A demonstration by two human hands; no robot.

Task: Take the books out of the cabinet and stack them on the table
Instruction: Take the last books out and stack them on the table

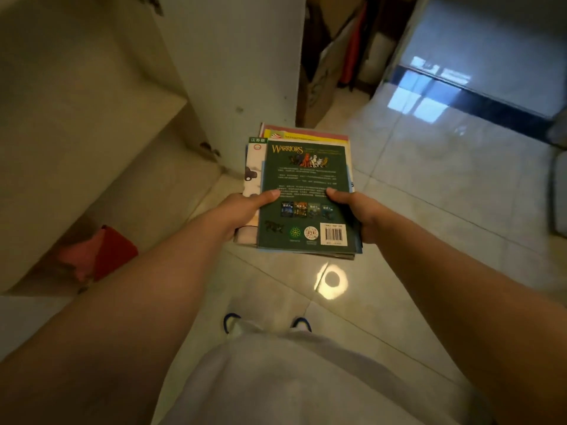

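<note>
I hold a stack of books (303, 176) level in front of me, above the tiled floor. The top one is a dark green "Warriors" book lying back cover up, with a barcode at its near right corner. Under it lie several thinner books with white, yellow and pink covers. My left hand (242, 211) grips the stack's left edge, thumb on the green cover. My right hand (356, 210) grips the right edge the same way. The open cabinet (92, 124) stands at my left, its pale shelves bare where I can see them. No table is in view.
A red and pink object (101, 256) lies on the cabinet's lowest level at the left. The white cabinet door or side panel (239, 56) stands ahead. Cardboard boxes (325, 75) lean beyond it. Glossy floor tiles (429, 185) stretch to the right, with a dark threshold strip (472, 96).
</note>
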